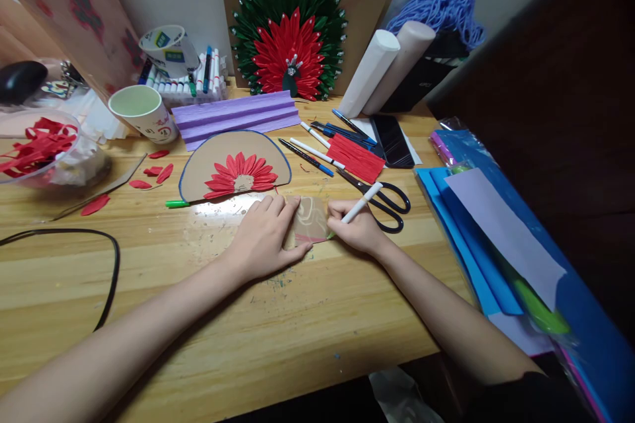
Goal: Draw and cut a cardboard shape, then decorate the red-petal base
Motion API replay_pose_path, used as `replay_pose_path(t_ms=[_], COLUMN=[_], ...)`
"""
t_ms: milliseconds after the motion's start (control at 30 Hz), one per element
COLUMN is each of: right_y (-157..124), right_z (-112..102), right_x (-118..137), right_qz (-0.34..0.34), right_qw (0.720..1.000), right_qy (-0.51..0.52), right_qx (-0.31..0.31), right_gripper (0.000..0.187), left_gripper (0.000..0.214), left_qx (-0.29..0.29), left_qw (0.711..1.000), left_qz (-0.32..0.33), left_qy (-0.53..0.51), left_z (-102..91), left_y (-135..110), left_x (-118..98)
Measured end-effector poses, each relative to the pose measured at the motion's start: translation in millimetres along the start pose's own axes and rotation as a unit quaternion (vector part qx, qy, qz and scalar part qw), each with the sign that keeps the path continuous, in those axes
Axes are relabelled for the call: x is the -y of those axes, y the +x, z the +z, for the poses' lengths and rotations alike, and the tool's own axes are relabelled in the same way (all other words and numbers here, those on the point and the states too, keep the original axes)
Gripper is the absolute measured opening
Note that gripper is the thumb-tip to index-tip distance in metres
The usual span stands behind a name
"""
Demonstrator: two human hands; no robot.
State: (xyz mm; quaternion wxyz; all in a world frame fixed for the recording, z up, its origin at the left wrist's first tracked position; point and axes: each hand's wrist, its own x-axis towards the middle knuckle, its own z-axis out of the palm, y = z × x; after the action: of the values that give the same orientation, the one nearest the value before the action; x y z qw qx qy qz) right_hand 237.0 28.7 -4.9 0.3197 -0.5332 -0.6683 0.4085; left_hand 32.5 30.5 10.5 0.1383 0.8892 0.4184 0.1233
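Observation:
My left hand (265, 234) lies flat, fingers together, pressing a small cardboard piece (310, 223) onto the wooden table (149, 277). My right hand (360, 228) grips a white marker (364, 201) with its tip at the right edge of that cardboard piece. Just behind lies a half-round cardboard (238, 168) with a blue outline and red paper petals glued in a fan. A green marker cap (177, 203) rests by its left corner.
Black scissors (384, 201), a red paper bundle (356, 157), pens and a phone (391, 140) lie right of centre. Blue and lilac sheets (491, 238) cover the right edge. A paper cup (143, 112), purple folded paper (235, 117), loose red petals (149, 175) and a black cable (106, 258) are on the left.

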Motion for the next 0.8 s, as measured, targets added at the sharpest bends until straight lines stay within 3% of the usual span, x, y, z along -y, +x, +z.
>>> replay_pose_path(t_ms=[167, 300, 467, 567, 800], right_y=[-1.7, -2.7, -2.6, -3.1, -2.9], right_z=[1.3, 1.5, 1.7, 1.8, 2.2], right_x=[-0.2, 0.8, 0.7, -0.4, 0.1], right_qz=[0.016, 0.007, 0.005, 0.0, 0.017], right_qw=[0.999, 1.0, 0.999, 1.0, 0.999], right_qy=[0.024, -0.003, -0.002, -0.008, 0.039], right_qx=[-0.045, -0.002, -0.033, -0.002, -0.014], right_gripper=[0.026, 0.027, 0.026, 0.026, 0.028], left_gripper=[0.063, 0.061, 0.061, 0.061, 0.062], left_qx=[0.002, 0.001, -0.002, -0.003, 0.0], left_qw=[1.0, 1.0, 1.0, 1.0, 1.0], left_qz=[0.001, 0.001, 0.003, 0.003, 0.001], left_qy=[0.002, 0.0, -0.001, -0.003, -0.005], left_z=[-0.2, -0.3, -0.1, -0.4, -0.1], left_y=[0.4, 0.7, 0.6, 0.4, -0.3], left_x=[-0.7, -0.9, -0.1, 0.0, -0.2])
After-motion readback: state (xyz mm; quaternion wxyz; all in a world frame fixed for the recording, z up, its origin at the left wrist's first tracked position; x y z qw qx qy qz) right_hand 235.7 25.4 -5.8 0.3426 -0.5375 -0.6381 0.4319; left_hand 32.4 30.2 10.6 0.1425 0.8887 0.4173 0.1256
